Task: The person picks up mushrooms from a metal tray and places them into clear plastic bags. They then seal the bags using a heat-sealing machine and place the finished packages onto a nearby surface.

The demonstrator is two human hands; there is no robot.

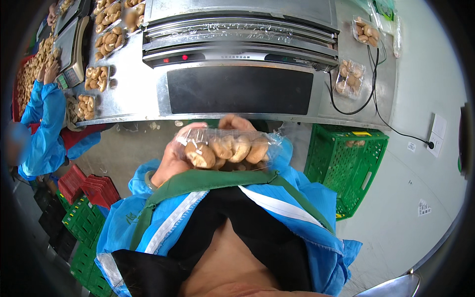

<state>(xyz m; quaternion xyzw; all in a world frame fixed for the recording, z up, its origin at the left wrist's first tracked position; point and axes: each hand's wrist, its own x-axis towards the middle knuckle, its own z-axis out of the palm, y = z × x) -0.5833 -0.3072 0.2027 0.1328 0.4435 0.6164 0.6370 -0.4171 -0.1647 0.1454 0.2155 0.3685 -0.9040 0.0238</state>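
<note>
A film-wrapped pack of brown mushrooms [239,148] is held up close to my chest, tilted so that the mushrooms show through the clear film. My left hand [172,157] grips its left end, with a bangle on that wrist. My right hand [235,121] is at the far side of the pack, its fingers partly hidden by the pack and the film. Loose film bunches at the pack's right end. Beyond my hands is a film-wrapping machine [241,57] with rollers and lit red switches. A flat black plate [241,91] lies in front of the rollers.
Several mushroom trays [97,78] stand left on the metal table [130,89]. Two mushroom packs [350,78] and a black cable [374,85] lie right. A green crate [345,170] stands below. A co-worker in blue sleeves [52,100] handles mushrooms beside a scale [72,70].
</note>
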